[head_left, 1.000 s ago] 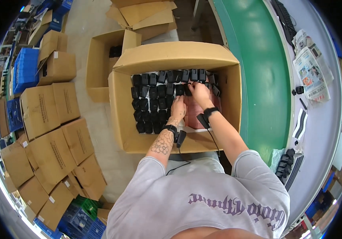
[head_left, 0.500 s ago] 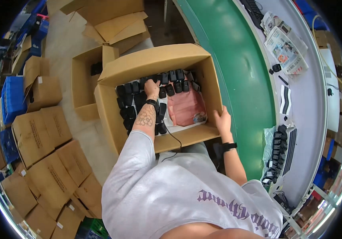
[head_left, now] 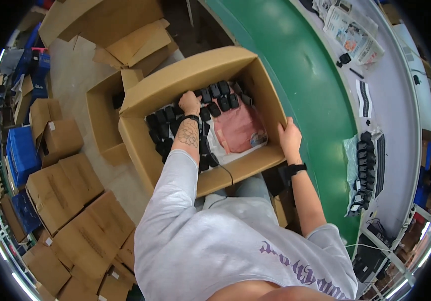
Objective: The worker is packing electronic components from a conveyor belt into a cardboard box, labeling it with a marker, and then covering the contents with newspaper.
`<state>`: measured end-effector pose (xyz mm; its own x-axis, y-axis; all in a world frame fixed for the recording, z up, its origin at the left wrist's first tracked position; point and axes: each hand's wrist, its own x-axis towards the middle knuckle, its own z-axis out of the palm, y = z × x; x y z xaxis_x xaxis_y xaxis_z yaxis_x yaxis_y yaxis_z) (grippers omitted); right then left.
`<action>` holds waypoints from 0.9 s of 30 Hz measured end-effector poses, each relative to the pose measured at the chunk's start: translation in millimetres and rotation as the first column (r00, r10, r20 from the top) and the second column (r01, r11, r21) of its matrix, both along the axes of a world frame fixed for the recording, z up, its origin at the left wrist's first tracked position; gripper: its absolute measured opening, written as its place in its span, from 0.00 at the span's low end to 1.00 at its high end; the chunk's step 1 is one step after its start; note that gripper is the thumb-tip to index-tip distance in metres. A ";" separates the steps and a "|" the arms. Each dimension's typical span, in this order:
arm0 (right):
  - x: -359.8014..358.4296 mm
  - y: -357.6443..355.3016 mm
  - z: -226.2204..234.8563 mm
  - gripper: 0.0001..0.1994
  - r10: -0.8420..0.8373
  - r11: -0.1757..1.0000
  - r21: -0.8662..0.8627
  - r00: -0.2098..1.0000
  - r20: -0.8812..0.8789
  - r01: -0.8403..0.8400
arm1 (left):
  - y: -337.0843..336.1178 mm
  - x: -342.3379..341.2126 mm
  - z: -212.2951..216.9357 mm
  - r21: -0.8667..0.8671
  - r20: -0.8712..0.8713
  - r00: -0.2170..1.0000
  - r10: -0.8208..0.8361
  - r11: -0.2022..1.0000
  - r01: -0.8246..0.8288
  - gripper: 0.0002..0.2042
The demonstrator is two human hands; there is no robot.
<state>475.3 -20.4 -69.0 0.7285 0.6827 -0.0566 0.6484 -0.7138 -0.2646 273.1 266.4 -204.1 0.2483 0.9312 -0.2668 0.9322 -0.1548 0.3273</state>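
An open cardboard box [head_left: 203,186] sits tilted in front of me. Inside, several small black plug-like devices [head_left: 164,118] stand in rows along its far and left sides, over white sheets and a pink plastic bag [head_left: 238,128]. My left hand [head_left: 190,103] reaches into the box at the far row, fingers curled down among the devices; what they close on is hidden beneath them. With my right hand [head_left: 290,140] I grip the box's right edge, thumb on top. A black cable [head_left: 229,175] hangs over the near wall.
Beside me on the right runs a green conveyor belt [head_left: 275,75], with a grey ledge beyond it. On the ledge lie newspapers [head_left: 352,32] and a row of black devices [head_left: 365,165]. Closed cartons [head_left: 92,226] pile up at the left; another open carton [head_left: 106,120] stands behind the box.
In the picture the box has turned slightly, its right side swinging higher. My left hand has stayed among the far-row devices, and my right hand still grips the box edge.
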 end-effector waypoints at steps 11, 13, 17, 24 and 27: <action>0.5 -2.3 -10.3 0.15 0.005 1.000 0.012 1.000 0.001 -0.005 | 0.4 1.3 -0.8 -0.020 -0.029 0.996 0.081 0.996 -0.082 0.17; 0.1 -2.3 -11.0 0.14 0.002 1.000 0.017 1.000 0.008 -0.002 | -1.3 -0.7 -4.0 -0.023 -0.027 0.999 0.042 0.999 -0.043 0.21; -0.5 3.1 -12.6 0.15 0.023 1.000 0.006 1.000 -0.007 -0.023 | 7.2 5.4 -23.6 -0.039 -0.101 0.985 0.140 0.989 -0.144 0.21; 4.9 -2.7 -17.1 0.15 0.005 1.000 -0.007 1.000 0.007 -0.005 | 7.5 9.1 -27.8 -0.115 -0.074 0.991 0.110 0.986 -0.118 0.21; 3.6 -1.0 -16.7 0.15 0.011 1.000 -0.007 1.000 0.012 -0.011 | 6.0 -8.5 -37.3 -0.098 0.055 0.993 0.104 0.990 -0.099 0.21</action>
<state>478.9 -21.4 -85.7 0.7217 0.6902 -0.0523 0.6594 -0.7085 -0.2515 264.6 272.4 -241.4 0.1721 0.9237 -0.3423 0.9197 -0.0261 0.3919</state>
